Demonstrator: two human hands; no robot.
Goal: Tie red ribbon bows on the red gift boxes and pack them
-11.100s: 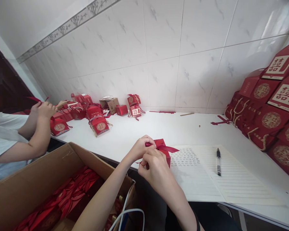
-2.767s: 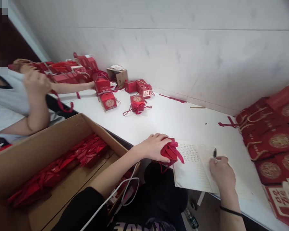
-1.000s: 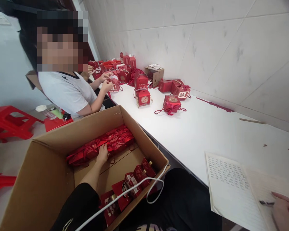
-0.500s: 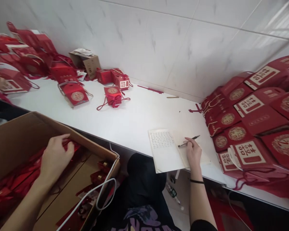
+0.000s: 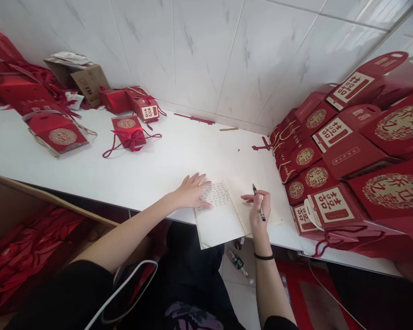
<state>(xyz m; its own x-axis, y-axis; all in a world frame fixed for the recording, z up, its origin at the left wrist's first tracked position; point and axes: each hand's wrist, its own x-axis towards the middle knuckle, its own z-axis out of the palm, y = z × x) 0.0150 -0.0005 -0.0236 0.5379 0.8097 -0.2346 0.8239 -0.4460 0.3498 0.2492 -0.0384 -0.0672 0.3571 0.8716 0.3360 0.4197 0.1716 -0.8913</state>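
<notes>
The table (image 5: 192, 146) bears stacked boxes (image 5: 351, 156) at right; the carton (image 5: 7, 197) stands off its near left. The notebook (image 5: 220, 229) lies open at the near edge. The left hand (image 5: 192, 191), earlier over the carton, now rests spread on the written page (image 5: 222, 196); the right hand (image 5: 259, 206) grips the pen (image 5: 262, 215), now steeper.

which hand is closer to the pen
Right: the right hand holds the pen, while the left hand is farther off, at the left edge of the notebook.

The notebook (image 5: 220, 224) lies on the table (image 5: 192, 146), left of the stacked gift boxes (image 5: 344, 156). The carton (image 5: 7, 197) stands left, before the table
</notes>
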